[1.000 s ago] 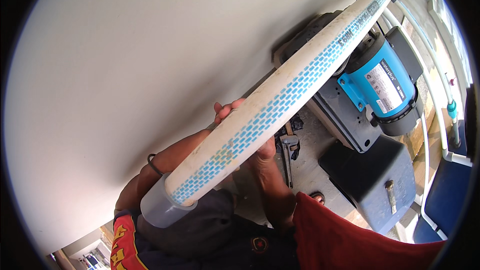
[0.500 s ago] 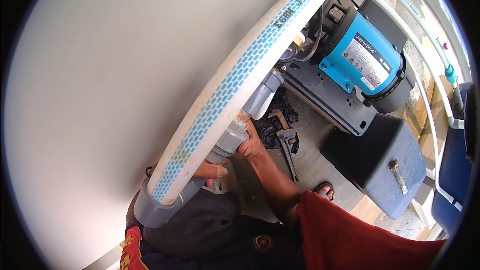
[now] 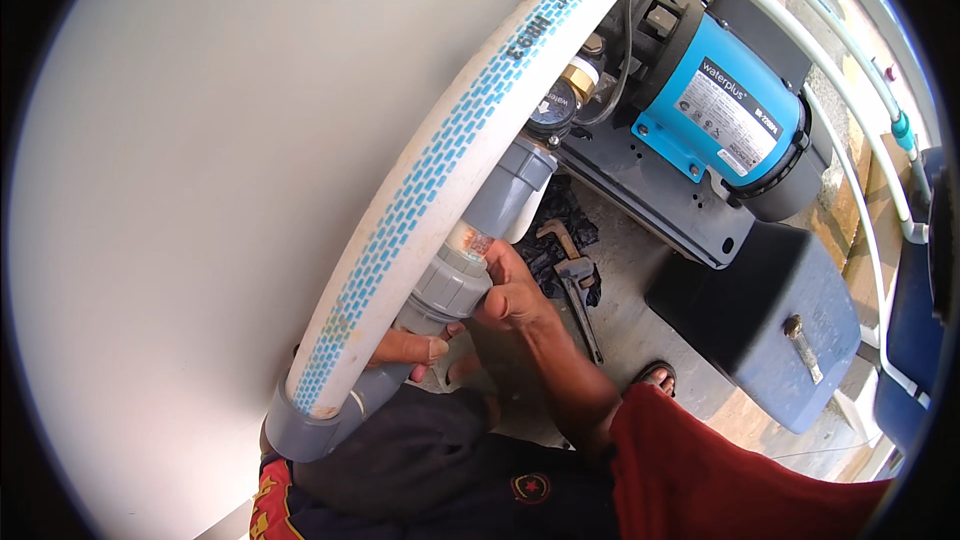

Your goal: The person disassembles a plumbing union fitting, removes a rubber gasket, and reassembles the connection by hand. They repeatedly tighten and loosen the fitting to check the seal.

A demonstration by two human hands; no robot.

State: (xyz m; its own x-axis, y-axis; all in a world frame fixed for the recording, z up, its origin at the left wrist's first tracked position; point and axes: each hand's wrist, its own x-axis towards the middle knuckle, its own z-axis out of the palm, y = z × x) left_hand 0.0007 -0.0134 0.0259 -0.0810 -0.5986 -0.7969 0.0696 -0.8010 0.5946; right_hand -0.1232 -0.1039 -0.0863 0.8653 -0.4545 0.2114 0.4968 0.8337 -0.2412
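A grey plastic pipe union (image 3: 450,285) sits in a pipe run beneath a thick white pipe (image 3: 440,175) patterned with blue dashes. My right hand (image 3: 515,295) is closed round the union's ribbed collar, thumb on its near side. Just below, my left hand (image 3: 408,348) wraps the grey pipe under the union; the white pipe hides most of that hand and its forearm. A grey elbow (image 3: 305,430) joins the lower end of the white pipe. Above the union, a short stained threaded piece (image 3: 468,240) leads into a grey fitting (image 3: 510,185).
A blue pump motor (image 3: 730,105) is bolted to a dark metal base (image 3: 640,185), beside a round gauge (image 3: 553,105). On the floor, a pipe wrench (image 3: 575,280) lies over black plastic (image 3: 545,260). A dark blue cover (image 3: 770,330) stands right; a pale wall (image 3: 200,190) rises left.
The view has shifted, and the white pipe appears farther left, uncovering more of the union and gauge. My right hand has turned a little on the collar; my left keeps its hold.
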